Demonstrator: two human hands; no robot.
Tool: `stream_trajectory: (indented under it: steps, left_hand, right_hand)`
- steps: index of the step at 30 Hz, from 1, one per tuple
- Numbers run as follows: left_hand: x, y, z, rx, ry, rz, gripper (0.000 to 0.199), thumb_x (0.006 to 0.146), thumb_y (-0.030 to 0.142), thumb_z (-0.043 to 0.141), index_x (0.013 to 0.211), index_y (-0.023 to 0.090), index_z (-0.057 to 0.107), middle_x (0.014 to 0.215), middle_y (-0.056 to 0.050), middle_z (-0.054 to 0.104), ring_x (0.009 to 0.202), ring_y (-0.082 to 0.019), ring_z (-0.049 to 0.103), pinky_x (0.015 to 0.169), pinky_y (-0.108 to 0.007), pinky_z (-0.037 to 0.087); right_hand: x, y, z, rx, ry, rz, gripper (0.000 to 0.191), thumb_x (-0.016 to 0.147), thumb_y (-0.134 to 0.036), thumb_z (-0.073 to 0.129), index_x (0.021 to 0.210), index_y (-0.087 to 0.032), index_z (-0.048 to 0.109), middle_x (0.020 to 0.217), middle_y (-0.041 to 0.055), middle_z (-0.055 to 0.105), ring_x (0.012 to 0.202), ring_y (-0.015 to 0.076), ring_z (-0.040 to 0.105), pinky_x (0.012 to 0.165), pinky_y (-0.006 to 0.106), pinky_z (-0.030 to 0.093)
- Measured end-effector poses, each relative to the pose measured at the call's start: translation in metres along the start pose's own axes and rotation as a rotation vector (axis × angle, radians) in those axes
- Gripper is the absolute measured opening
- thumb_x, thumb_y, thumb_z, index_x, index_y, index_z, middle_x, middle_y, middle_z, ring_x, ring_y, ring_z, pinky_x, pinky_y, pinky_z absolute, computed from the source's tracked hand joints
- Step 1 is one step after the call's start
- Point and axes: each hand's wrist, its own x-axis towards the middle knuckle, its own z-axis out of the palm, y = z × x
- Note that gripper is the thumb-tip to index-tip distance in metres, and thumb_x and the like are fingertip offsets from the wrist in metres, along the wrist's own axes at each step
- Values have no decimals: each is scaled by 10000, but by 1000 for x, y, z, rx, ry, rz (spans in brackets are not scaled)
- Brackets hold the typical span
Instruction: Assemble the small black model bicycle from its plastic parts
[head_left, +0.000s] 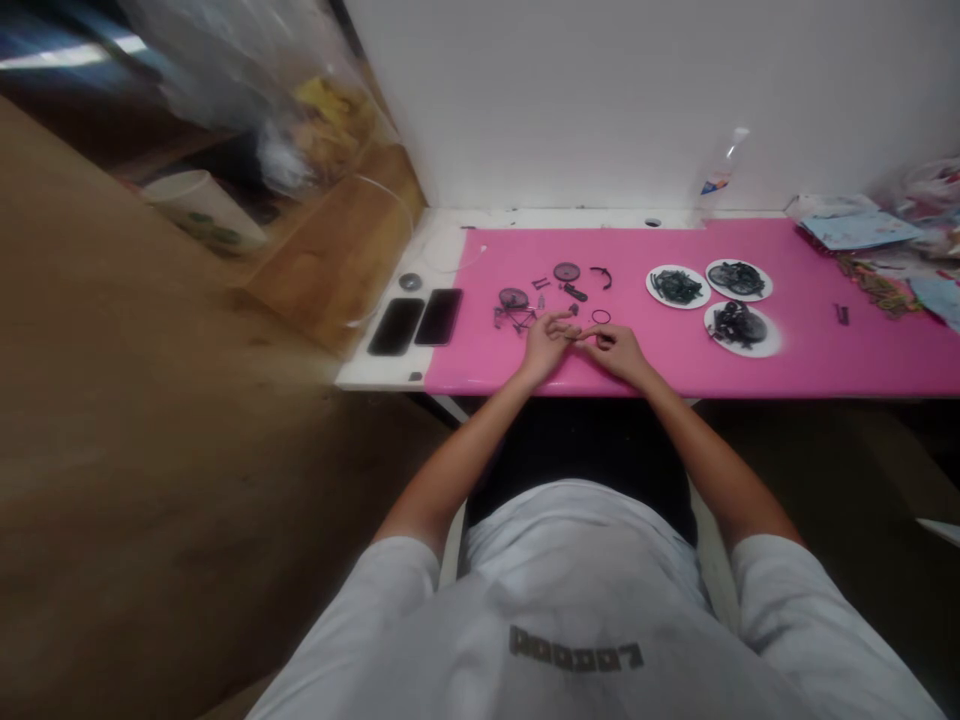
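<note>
My left hand (547,345) is just above the pink mat (472,360) near its front edge, fingers curled in. My right hand (616,352) faces it with the fingers pinched, and the fingertips of both hands meet. Whatever small piece is between them is too tiny to make out. Beyond the left hand lies a partly built miniature bicycle (514,308) in dark plastic. Around it are a loose wheel (567,272), a curved dark piece (601,276), a dark oblong part (575,293), a thin black ring (601,316) and small dark pieces (541,284).
Three white plates (651,296) with dark plastic parts stand to the right. Two phones (439,317) lie at the left on the white tabletop (352,376). A clear bottle (721,172) stands at the back wall. Bags and packets (859,228) are piled far right; a wooden box (330,250) stands left.
</note>
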Motion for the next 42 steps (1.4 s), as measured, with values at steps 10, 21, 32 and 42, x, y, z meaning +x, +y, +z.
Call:
stream_trajectory:
  steps: [10, 21, 32, 42]
  left_hand:
    - [-5, 14, 0, 293, -29, 183, 283, 964, 258, 755, 1226, 150, 750, 1002, -121, 802, 811, -203, 743, 807, -327, 593]
    - [-2, 84, -43, 943, 230, 287, 407, 925, 417, 815, 627, 237, 604, 648, -95, 592, 895, -335, 670, 898, -402, 489]
    - [-2, 94, -52, 1557, 188, -213, 697, 1031, 724, 525, 1203, 96, 771, 1225, -272, 774, 1165, -428, 739, 975, -469, 576]
    - [3, 79, -56, 1506, 148, -199, 608, 1085, 628, 445, 1234, 125, 752, 1247, -265, 777, 1171, -426, 748, 978, -488, 580]
  right_hand:
    - [4, -1, 1, 131, -18, 15, 447, 880, -656, 767, 975, -228, 682, 742, -33, 486, 655, 145, 451, 620, 290, 407]
    - [5, 0, 1, 120, 12, 41, 346, 902, -560, 765, 948, -251, 617, 797, -17, 525, 714, 163, 496, 652, 281, 453]
    - [5, 9, 2, 124, -11, 35, 328, 894, -524, 752, 992, -220, 675, 789, -14, 559, 729, 162, 529, 692, 290, 474]
    - [5, 7, 2, 89, -5, 8, 285, 898, -487, 732, 971, -214, 701, 814, -5, 600, 750, 171, 580, 842, 377, 565]
